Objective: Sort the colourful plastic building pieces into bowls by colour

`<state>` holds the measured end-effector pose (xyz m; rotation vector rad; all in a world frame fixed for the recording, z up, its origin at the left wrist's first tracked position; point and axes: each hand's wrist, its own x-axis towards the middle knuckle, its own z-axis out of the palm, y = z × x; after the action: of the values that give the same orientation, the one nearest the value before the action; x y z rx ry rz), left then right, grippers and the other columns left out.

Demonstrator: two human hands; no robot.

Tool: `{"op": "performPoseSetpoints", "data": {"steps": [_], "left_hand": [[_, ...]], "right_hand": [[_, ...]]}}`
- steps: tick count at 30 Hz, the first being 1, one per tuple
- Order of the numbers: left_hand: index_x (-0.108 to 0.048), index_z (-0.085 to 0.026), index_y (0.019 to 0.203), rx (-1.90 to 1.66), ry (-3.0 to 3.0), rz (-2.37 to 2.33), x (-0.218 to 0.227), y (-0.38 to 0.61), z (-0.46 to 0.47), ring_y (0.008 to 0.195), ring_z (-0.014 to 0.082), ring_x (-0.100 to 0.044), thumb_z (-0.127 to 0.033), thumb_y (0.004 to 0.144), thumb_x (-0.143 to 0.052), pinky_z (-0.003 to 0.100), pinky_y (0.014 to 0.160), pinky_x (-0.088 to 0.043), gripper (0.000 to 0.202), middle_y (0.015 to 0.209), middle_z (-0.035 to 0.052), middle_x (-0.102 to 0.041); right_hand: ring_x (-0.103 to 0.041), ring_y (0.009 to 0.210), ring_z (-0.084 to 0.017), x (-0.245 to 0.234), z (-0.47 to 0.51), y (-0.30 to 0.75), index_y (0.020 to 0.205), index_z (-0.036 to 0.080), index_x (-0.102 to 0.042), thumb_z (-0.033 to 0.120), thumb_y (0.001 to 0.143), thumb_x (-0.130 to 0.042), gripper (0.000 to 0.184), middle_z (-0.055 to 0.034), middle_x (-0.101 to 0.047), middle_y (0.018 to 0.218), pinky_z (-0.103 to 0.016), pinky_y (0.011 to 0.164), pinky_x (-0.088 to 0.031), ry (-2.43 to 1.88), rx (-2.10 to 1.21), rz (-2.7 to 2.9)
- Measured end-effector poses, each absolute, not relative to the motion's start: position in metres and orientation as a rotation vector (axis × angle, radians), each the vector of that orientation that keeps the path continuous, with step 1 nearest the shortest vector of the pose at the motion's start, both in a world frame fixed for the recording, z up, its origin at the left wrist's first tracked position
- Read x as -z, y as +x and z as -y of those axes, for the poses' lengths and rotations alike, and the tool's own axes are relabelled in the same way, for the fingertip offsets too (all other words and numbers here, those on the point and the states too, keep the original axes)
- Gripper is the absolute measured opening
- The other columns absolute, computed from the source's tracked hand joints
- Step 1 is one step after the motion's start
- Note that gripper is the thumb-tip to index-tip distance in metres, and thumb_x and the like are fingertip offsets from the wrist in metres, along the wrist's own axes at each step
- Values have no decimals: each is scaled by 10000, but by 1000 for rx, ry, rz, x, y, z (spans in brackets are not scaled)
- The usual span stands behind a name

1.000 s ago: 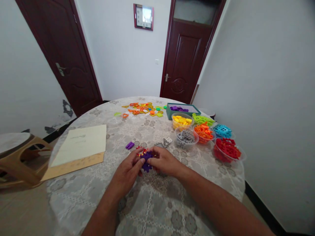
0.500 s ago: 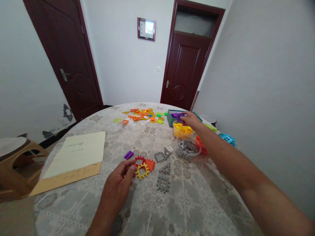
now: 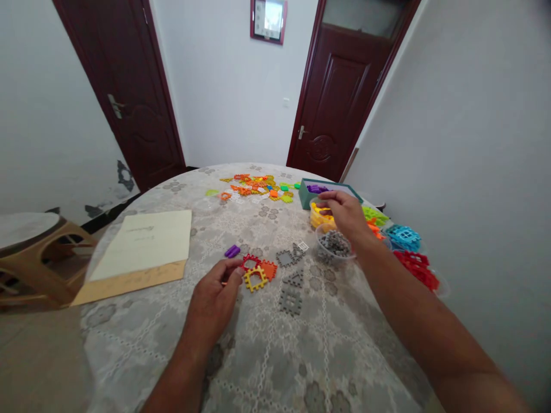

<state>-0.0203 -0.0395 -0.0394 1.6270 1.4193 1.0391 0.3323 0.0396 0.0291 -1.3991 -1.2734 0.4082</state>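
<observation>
**Clear plastic bowls (image 3: 317,241) right, cream paper (image 3: 142,235) left**

The paper overlaps a brown paper sheet (image 3: 129,282) on the round, cloth-covered table (image 3: 159,330). Midway, a yellow toothed plastic square (image 3: 248,282) lies before a red toothed plastic piece (image 3: 251,256) and an orange one (image 3: 270,269), grey toothed plastic pieces (image 3: 284,299) to its right. Farther back lies a multicoloured plastic heap (image 3: 247,190); right of it, a green rectangular box (image 3: 306,198) holds purple plastic pieces (image 3: 317,189).

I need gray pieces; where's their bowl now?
In the head view, the gray-piece bowl sits right of center, just nearer than the yellow-piece bowl by the right hand.
</observation>
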Motion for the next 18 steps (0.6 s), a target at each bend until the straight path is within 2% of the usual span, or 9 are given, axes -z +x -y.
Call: {"op": "performPoseSetpoints", "data": {"steps": [2,4,5,7,9,11,14,16,18], "left_hand": [[-756,-249,1143,-1061,1663,-1430,38,-19,41,1002,286,-713,-489,945,-591,415,915,-514,352,1105,71,-790],[-752,-244,1146,-1077,1689,-1426,37,-19,42,1020,281,-710,-470,954,-583,411,933,-512,341,1130,72,-788],[-750,-241,1146,-1083,1703,-1422,37,-18,42,1023,277,-710,-459,958,-578,409,940,-512,335,1136,71,-788],[-747,-235,1140,-1090,1731,-1418,37,-18,42,1026,274,-710,-437,964,-569,408,948,-513,321,1138,73,-787],[-749,-233,1134,-1092,1741,-1423,38,-17,42,1028,274,-712,-417,964,-566,410,944,-516,310,1139,75,-788],[-749,-232,1135,-1088,1737,-1427,39,-16,42,1021,273,-717,-405,961,-567,409,937,-520,306,1131,74,-790],[-753,-234,1119,-1096,1749,-1412,41,-15,41,991,266,-724,-407,956,-578,403,931,-528,295,1099,67,-793],[-754,-234,1106,-1103,1767,-1400,41,-15,41,983,264,-723,-409,956,-584,403,936,-527,286,1091,65,-792],[-757,-234,1098,-1105,1781,-1398,41,-14,42,986,266,-720,-404,957,-587,407,942,-522,279,1098,69,-791]], "right_hand": [[-739,831,-190,-14,-6,304,1221,171,-718,198,963,-486,348,-91,-767,976,-378,818,-632,-1458,-347,1519],[-729,1023,-227,7,20,279,1285,186,-700,142,957,-479,398,-131,-745,1206,-446,985,-583,-1506,-199,1785],[-693,1161,-254,18,29,269,1319,176,-683,114,944,-481,431,-157,-692,1343,-464,1055,-543,-1542,-126,1893],[-609,1328,-302,42,39,252,1415,136,-619,100,936,-493,497,-206,-539,1544,-467,1098,-508,-1683,-30,2027],[-602,1338,-344,62,40,243,1510,99,-524,159,962,-517,552,-252,-415,1630,-462,1048,-534,-1875,12,2048],[-627,1295,-370,74,37,240,1549,97,-473,267,991,-554,589,-277,-371,1649,-467,998,-551,-2020,40,2003],[-646,1253,-360,79,31,240,1489,139,-543,396,1015,-568,540,-255,-505,1552,-449,987,-543,-2088,26,1979],[-660,1218,-331,78,30,242,1409,157,-616,410,1031,-545,461,-218,-605,1437,-416,989,-533,-2058,-16,2013],[-665,1191,-307,78,32,246,1376,160,-642,406,1031,-547,434,-195,-635,1370,-395,994,-521,-2009,-55,2018]]}}
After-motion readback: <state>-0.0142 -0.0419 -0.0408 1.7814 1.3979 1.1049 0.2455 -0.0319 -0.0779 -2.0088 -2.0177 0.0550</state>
